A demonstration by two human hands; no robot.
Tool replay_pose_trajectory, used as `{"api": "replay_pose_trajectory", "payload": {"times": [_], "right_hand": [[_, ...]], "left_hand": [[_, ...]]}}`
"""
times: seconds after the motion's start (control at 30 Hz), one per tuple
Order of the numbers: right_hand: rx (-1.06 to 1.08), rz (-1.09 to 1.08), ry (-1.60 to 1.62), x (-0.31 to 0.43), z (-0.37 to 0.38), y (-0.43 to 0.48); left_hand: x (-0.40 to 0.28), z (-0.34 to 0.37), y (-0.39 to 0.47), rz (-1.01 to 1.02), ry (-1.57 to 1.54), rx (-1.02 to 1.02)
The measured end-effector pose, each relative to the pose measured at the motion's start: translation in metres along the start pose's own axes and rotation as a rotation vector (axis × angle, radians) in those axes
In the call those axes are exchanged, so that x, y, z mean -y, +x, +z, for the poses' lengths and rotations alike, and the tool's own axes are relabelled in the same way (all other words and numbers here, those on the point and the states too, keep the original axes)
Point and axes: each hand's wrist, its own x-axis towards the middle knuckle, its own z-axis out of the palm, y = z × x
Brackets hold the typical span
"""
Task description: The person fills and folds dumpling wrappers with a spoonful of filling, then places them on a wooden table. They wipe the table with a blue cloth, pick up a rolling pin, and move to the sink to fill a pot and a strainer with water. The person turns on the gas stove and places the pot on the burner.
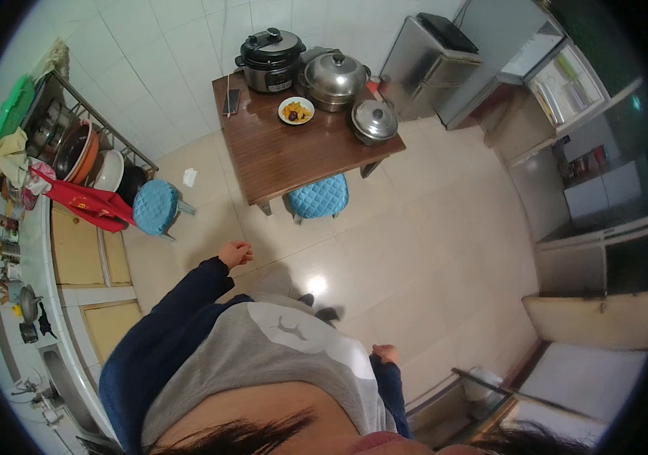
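My left hand (pixel 236 253) hangs over the tiled floor with its fingers curled, and nothing shows in it. Lower on the right, my right hand (pixel 386 353) is beside my body; its fingers look curled and whether it holds anything is hard to tell. Ahead of me stands a brown wooden table (pixel 278 165). On it are a black and silver electric pressure cooker (pixel 271 60), a lidded steel steamer pot (pixel 335 79), a smaller lidded steel pot (pixel 374 120), a white plate of cut food (pixel 296 111) and a smartphone (pixel 231 102) with a cable.
A blue-covered stool (pixel 319 197) is partly under the table, another stool (pixel 156 207) stands left by a rack of pans and basins (pixel 77 152). A tiled counter with a sink (pixel 68 387) runs along the left. A refrigerator (pixel 437 68) stands at the back; an open door (pixel 594 318) is at right.
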Motion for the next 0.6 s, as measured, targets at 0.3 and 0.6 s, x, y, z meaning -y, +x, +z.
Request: {"api": "replay_pose_trajectory", "payload": {"times": [0.3, 0.6], "right_hand": [[-0.057, -0.454, -0.081, 0.224, -0.06, 0.171], [-0.076, -0.724, -0.278, 0.485, -0.069, 0.288]], "left_hand": [[-0.073, 0.058, 0.102, -0.119, 0.095, 0.014], [-0.153, 0.073, 0.197, -0.115, -0.232, -0.142]]}}
